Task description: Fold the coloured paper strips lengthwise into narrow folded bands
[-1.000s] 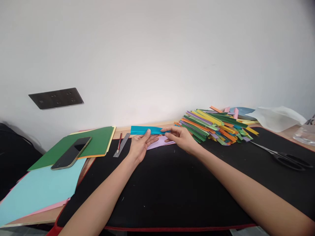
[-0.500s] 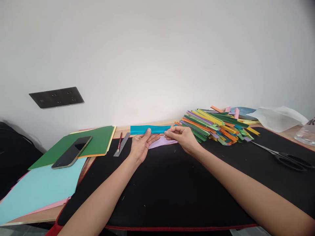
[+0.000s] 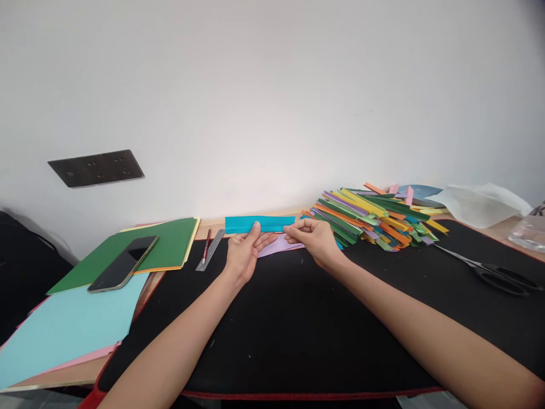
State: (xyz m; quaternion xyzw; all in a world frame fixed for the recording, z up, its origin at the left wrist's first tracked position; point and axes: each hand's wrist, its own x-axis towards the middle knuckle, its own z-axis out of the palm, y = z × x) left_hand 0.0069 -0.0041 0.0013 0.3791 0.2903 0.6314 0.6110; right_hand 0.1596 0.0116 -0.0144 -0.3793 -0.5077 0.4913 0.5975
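Note:
A blue paper strip with a lengthwise crease is held up level above the far part of the black mat. My left hand grips its lower edge near the middle, thumb in front and fingers behind. At the strip's right end, my right hand pinches the lower edge between thumb and fingers. Behind and below the hands lies purple paper, partly hidden by them. Just right of my right hand rises a pile of folded paper strips in many colours.
Scissors lie right on the black mat. A pencil and ruler rest left of my hands. Farther left, a phone sits on green sheets and light blue sheets. Crumpled translucent plastic is back right.
Both hands keep the same grip on the blue strip. The strip tilts very slightly, showing a little more of its face; the whole view shifts a touch.

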